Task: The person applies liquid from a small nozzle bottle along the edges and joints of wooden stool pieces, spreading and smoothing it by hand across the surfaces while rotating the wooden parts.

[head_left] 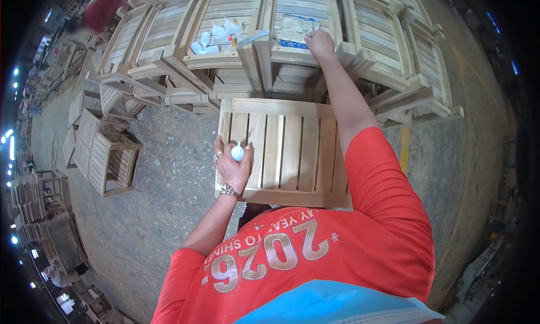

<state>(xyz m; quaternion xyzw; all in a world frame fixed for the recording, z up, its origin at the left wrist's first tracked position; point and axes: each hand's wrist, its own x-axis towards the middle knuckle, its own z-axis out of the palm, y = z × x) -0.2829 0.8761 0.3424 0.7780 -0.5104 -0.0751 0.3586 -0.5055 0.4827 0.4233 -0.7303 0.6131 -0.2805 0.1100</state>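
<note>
Bottle (238,153), white and nozzled, gripped in my half-closed left hand (230,166) over a slatted wooden panel (289,149); my right hand (320,44) curls at a blue-and-white bag (295,28), grip unclear.

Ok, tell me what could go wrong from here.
The left hand holds a small white bottle above the slatted wooden top: a hard squeeze might drip onto it or through its gaps, if there is liquid inside.
The right hand is at the edge of the blue and beige bag: a careless tug could drag it or spill anything loose.
</note>
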